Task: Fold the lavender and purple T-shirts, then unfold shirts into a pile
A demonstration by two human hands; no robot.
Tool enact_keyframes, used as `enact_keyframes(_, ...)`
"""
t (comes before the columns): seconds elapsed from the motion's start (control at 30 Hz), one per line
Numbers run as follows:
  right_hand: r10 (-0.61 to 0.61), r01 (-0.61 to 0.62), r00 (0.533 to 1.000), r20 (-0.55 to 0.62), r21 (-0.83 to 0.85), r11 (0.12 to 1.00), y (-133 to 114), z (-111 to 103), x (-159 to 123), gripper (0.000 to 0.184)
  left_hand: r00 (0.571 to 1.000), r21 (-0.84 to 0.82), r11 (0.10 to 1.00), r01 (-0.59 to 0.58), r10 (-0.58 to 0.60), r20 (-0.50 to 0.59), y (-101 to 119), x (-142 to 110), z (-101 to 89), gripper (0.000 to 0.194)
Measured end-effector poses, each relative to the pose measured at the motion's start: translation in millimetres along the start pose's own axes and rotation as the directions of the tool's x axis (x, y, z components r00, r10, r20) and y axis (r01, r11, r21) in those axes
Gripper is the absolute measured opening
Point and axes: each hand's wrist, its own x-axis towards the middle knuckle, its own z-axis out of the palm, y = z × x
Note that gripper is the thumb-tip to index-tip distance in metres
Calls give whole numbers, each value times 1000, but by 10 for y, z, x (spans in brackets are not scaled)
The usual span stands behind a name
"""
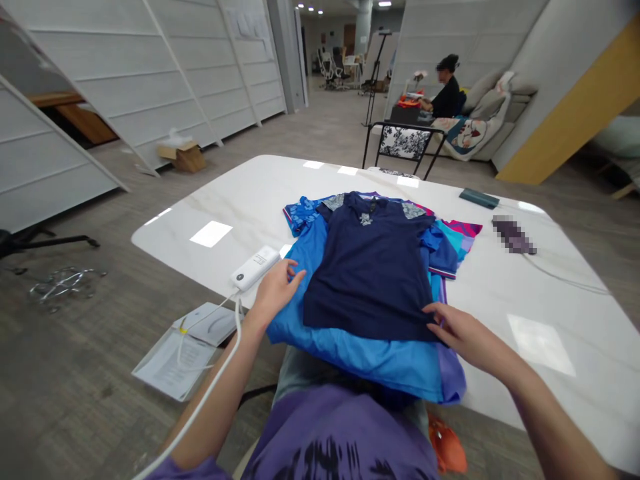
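Note:
A navy shirt (375, 267) lies flat on top of a stack of blue, purple and pink shirts (350, 347) on a white table (500, 280). My left hand (276, 292) rests with fingers stretched out on the light blue shirt, by the navy shirt's left hem. On the other side, my right hand (463, 333) lies with fingers extended on the navy shirt's lower right corner. Neither hand holds anything.
A white power bank (254, 268) with a white cable lies left of the stack. A dark phone (479, 198) and a blurred dark object (514, 235) lie at the table's far right. A chair (403, 140) stands beyond. Another person sits far back. Papers (185, 347) lie on the floor.

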Motion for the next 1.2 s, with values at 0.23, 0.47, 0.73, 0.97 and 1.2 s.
enact_keyframes(0.23,-73,69,996,-44,-74,995,-404,-243,177,53,962,377,904,202,-111,-249,-643,-13,-345,88)
enact_keyframes(0.47,-217,184,962,-167,-197,963,-1067,-103,1755,79,968,441,866,237,-172,-181,-1023,40,-391,83)
enact_keyframes(0.73,47,-56,998,-34,-388,920,-1241,436,3245,158,965,336,914,229,-166,-205,-1271,138,-488,74)
enact_keyframes(0.97,11,-22,999,-30,-383,924,-1461,708,3671,162,903,191,947,259,-167,-396,-1466,-58,-822,73)
enact_keyframes(1.2,4,-17,999,-36,-371,929,-2190,925,4669,158,840,90,949,302,-220,-495,-1595,-350,-1204,70)
